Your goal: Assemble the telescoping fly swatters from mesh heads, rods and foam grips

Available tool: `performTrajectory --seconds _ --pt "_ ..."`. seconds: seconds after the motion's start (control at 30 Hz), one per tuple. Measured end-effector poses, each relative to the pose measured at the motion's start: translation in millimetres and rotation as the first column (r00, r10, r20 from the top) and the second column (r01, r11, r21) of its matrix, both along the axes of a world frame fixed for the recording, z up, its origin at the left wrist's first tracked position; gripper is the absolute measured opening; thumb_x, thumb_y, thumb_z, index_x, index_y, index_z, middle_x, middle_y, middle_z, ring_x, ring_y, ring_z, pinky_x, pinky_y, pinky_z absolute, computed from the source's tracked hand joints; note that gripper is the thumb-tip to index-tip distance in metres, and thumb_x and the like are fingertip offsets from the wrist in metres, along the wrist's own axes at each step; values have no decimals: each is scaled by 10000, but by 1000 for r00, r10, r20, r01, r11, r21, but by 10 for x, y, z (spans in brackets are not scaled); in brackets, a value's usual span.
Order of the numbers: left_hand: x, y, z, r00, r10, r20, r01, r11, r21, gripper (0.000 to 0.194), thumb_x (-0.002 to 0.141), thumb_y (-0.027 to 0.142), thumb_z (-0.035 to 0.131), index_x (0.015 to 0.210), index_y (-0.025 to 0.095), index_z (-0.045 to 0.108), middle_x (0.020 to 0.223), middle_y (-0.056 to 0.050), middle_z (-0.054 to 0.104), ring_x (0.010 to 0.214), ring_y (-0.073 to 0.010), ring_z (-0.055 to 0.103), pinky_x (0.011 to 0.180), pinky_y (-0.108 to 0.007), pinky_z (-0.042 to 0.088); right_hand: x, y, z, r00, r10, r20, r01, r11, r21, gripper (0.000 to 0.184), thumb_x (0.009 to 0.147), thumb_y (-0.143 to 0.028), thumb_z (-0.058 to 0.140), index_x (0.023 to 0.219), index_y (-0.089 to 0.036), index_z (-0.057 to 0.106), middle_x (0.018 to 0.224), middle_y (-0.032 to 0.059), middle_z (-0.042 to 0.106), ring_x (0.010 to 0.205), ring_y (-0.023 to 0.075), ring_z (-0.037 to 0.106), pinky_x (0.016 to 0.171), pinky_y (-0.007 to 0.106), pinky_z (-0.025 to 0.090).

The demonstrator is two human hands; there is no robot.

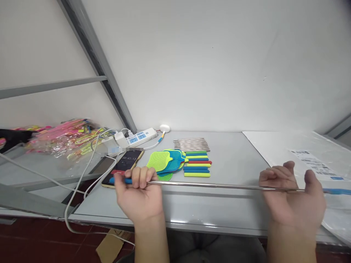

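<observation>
A telescopic fly swatter [208, 185] stretches level across the view, its thin metal rod drawn out long. Around its blue handle end at the left, my left hand [143, 199] is closed, palm up. My right hand [293, 204] holds the rod near the other end, fingers curled and thumb raised. A blue part at that end runs out of the right edge. Behind the rod lie a pile of green and blue swatter heads [159, 160], a row of coloured handles [197, 170] and a bundle of metal rods [192, 144].
A phone [128, 159] with a running timer lies left of the swatter heads. Behind it are a power strip [148, 135] and white cables [95, 153]. Bagged colourful items [65, 138] sit far left. A white labelled sheet [276, 146] covers the table's right side.
</observation>
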State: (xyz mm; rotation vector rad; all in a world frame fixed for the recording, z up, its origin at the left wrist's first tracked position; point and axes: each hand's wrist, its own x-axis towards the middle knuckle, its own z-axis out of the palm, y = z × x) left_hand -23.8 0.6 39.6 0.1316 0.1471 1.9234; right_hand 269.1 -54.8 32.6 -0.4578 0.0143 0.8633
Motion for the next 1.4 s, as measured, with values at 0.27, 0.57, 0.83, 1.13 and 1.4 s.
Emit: performTrajectory --seconds 0.27,0.57,0.83,1.13,1.4 --pt "104 34 -108 998 7 -66 -3 998 56 540 985 554 352 591 200 245 466 84 122 366 -80 208 417 -230 259 -157 91 -32 962 -174 212 201 973 -113 552 1019 -403 215 838 -175 683 578 -5 531 590 141 578 685 368 533" --pt "124 -114 21 998 -32 46 30 998 52 419 910 428 404 625 218 179 487 85 110 369 -88 190 406 -248 253 -696 50 24 904 231 359 -210 973 -99 491 910 -598 466 1025 -191 716 863 56 700 849 187 652 852 406 516" --pt "-336 -46 -105 995 -55 83 41 986 162 378 778 361 457 629 234 134 476 87 109 349 -102 168 371 -269 239 -554 124 18 945 209 253 -176 973 -146 530 862 -604 553 1134 -169 684 790 -1 660 741 132 631 840 338 533" --pt "261 -48 -56 992 -124 -27 126 985 120 467 907 439 398 587 215 143 443 81 104 337 -83 136 361 -257 211 -741 106 -15 905 107 412 -101 994 -38 405 954 -454 398 1104 -213 686 925 55 759 956 218 689 975 495 440" --pt "256 -94 -2 991 -130 21 128 989 80 397 820 290 484 610 213 156 475 83 126 365 -81 187 399 -251 271 -804 67 13 865 292 408 -303 952 -39 542 934 -599 395 1201 -196 641 1023 93 734 893 226 693 938 483 465"
